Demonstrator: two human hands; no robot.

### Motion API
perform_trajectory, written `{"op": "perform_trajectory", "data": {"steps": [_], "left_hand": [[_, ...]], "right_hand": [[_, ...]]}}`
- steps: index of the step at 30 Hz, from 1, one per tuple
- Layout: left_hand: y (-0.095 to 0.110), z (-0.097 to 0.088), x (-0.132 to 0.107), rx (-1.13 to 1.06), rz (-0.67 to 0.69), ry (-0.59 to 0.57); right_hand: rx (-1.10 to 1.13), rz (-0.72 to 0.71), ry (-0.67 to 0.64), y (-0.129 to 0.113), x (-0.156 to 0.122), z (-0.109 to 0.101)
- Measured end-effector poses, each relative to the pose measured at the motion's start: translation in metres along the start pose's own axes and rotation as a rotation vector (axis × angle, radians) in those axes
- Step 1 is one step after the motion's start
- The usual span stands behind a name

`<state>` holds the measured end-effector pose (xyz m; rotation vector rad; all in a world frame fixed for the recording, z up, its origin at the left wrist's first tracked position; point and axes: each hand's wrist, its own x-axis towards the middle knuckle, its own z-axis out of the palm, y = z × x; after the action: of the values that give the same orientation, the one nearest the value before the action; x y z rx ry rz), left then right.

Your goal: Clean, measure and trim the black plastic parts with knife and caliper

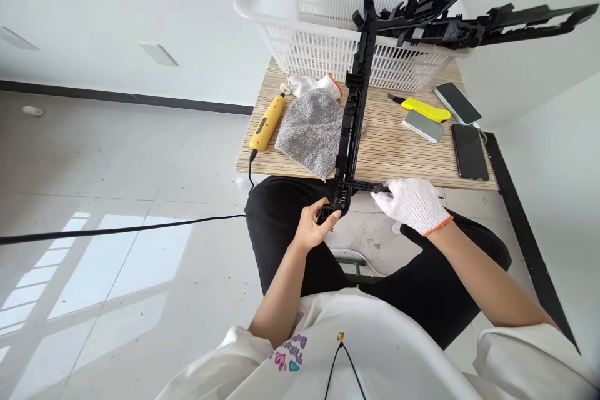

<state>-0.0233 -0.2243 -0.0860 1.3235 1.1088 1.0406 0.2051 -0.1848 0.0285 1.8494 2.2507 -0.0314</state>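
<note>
A long black plastic frame part [355, 112] runs from my lap up across the table to the basket. My bare left hand [313, 225] is closed around its near, curved end. My right hand [410, 203], in a white knit glove with an orange cuff, is closed on the outer end of a thin black bar [368, 186]. The bar lies crosswise against the near end of the frame part; whether it is a separate tool or joined to the part, I cannot tell. Beside the part, a grey cloth [312, 128] lies on the wood-grain table [384, 156].
A white slatted basket [300, 44] at the back holds several black plastic parts [435, 25] that stick out right. A yellow corded rotary tool [267, 124] and white glove [312, 84] lie left. To the right are a yellow utility knife [425, 109], grey-white block [422, 125] and two phones [470, 151].
</note>
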Motion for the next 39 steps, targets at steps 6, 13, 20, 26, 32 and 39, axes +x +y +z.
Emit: {"op": "perform_trajectory", "data": {"steps": [6, 13, 20, 26, 32, 39], "left_hand": [[0.001, 0.0, 0.0, 0.008, 0.0, -0.004], [0.007, 0.0, 0.001, 0.024, 0.006, 0.002], [0.005, -0.001, 0.0, 0.048, 0.001, 0.009], [0.003, -0.002, 0.0, 0.06, -0.008, 0.029], [0.004, 0.003, 0.003, 0.013, -0.012, 0.058], [0.001, 0.007, -0.001, 0.011, -0.038, 0.111]], "right_hand": [[-0.011, -0.001, -0.007, 0.0, 0.0, -0.001], [-0.001, -0.008, -0.023, 0.001, 0.001, 0.001], [0.011, -0.001, 0.011, 0.002, -0.001, 0.005], [0.076, 0.246, 0.326, 0.035, 0.003, -0.007], [0.09, 0.254, 0.364, 0.046, 0.032, -0.001], [0.29, 0.136, 0.486, 0.024, 0.038, -0.005]]}}
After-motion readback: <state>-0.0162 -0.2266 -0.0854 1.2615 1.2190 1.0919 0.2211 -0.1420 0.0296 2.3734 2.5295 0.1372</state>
